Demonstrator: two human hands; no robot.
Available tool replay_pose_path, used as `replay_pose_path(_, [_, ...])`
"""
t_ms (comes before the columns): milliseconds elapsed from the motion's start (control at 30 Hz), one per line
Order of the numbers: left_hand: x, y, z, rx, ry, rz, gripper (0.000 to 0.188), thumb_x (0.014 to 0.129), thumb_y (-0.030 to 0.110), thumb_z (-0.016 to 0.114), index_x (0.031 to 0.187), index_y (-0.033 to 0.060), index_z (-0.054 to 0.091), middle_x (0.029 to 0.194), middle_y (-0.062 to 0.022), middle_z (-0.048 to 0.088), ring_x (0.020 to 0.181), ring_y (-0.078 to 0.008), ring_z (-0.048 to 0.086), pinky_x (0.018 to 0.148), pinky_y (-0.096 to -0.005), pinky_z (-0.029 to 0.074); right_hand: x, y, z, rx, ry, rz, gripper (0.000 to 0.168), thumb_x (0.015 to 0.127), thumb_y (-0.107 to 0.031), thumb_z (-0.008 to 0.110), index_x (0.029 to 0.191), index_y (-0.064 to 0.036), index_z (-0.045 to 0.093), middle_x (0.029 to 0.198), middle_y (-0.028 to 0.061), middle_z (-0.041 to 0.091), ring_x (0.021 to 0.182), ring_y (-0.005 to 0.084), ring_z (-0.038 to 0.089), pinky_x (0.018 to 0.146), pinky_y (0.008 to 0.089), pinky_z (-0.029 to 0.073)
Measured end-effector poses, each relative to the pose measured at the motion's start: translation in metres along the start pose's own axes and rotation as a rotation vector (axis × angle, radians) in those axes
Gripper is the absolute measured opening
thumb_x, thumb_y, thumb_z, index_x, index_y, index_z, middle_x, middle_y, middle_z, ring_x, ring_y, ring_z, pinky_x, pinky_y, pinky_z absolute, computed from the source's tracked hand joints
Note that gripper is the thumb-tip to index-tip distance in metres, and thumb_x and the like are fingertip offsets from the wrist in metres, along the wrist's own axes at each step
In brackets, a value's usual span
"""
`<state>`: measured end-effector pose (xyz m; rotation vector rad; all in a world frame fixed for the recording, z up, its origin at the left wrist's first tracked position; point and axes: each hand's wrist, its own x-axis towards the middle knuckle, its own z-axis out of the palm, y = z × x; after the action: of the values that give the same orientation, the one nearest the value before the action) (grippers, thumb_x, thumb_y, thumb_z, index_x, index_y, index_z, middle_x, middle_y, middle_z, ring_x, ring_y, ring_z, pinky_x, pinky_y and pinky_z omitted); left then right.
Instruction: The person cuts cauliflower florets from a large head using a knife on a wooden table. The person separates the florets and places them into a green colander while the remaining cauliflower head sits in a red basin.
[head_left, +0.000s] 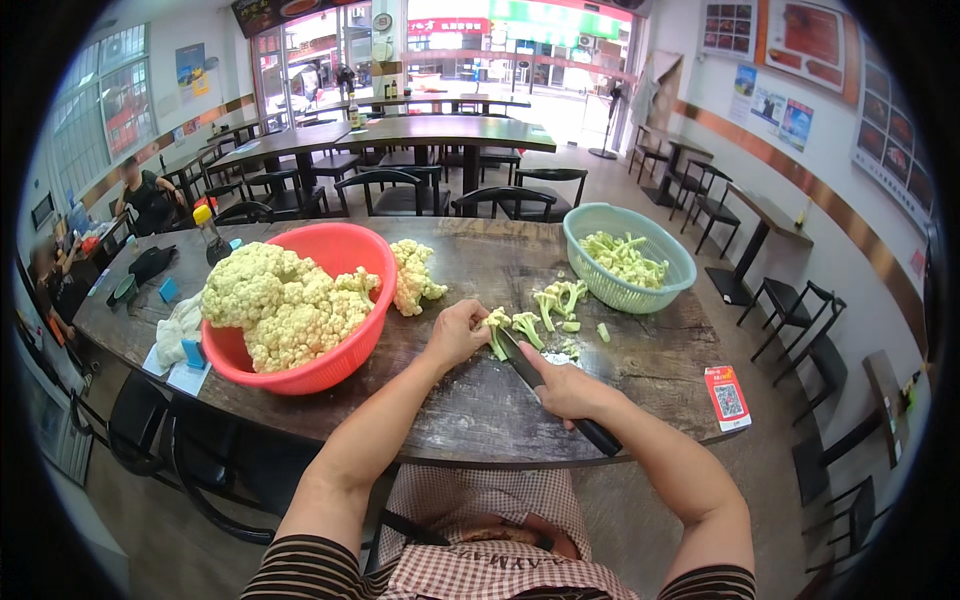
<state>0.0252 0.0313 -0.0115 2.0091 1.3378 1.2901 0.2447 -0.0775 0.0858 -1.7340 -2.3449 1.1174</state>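
My left hand (455, 335) pinches a small cauliflower floret (497, 330) just above the wooden table (465, 420). In my right hand (566, 386) is a kitchen knife (529, 367) with a black handle, its blade against the floret's stem. Cut florets (550, 304) and stem bits lie loose just beyond the blade. To the left, a red plastic basket (360, 337) holds large cauliflower heads (285, 300). Another cauliflower piece (414, 276) rests on the table against the basket's right side. A pale green colander (675, 259) at the far right contains cut florets (622, 259).
A sauce bottle (216, 240) with a yellow cap stands behind the red basket. White cloth (178, 330) lies at its left. A red card (727, 397) with a printed code is near the right edge. Black chairs (506, 201) line the far side. Two people sit at left.
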Motion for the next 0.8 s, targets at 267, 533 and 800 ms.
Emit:
replay_pose_path(267, [-0.004,-0.025,-0.019,-0.455,-0.284,-0.094,0.021,0.088,0.012,0.076,0.106,0.0031,0.071,0.082,0.0051,0.063,0.071,-0.0016,0.053,0.066,-0.0197,0.047,0.005,0.033,0.006,0.415,-0.031,-0.037,0.086,0.097,-0.007,0.051,0.166,-0.017,0.002,0.067,0.0035,0.051,0.051,0.0140,0.051,0.046,0.0305,0.049])
replay_pose_path(533, [0.001,-0.009,-0.030,0.120,-0.107,-0.092,0.038,0.095,0.044,0.066,0.104,0.0090,0.078,0.087,-0.0167,0.070,0.087,-0.0320,0.069,0.082,-0.0416,0.053,-0.032,0.017,-0.004,0.125,0.274,-0.002,0.073,0.094,-0.012,0.050,0.162,-0.021,0.027,0.074,0.0174,0.065,0.054,0.0285,0.064,0.064,0.0436,0.057])
replay_pose_path(800, [0.002,-0.019,-0.039,-0.210,-0.207,-0.239,0.029,0.090,0.019,0.065,0.114,0.0016,0.070,0.092,-0.0029,0.067,0.074,-0.0101,0.059,0.067,-0.0278,0.050,-0.032,0.025,0.002,-0.301,0.483,-0.083,0.071,0.093,-0.014,0.051,0.160,-0.024,0.029,0.075,0.0275,0.067,0.073,0.0468,0.067,0.073,0.0552,0.053])
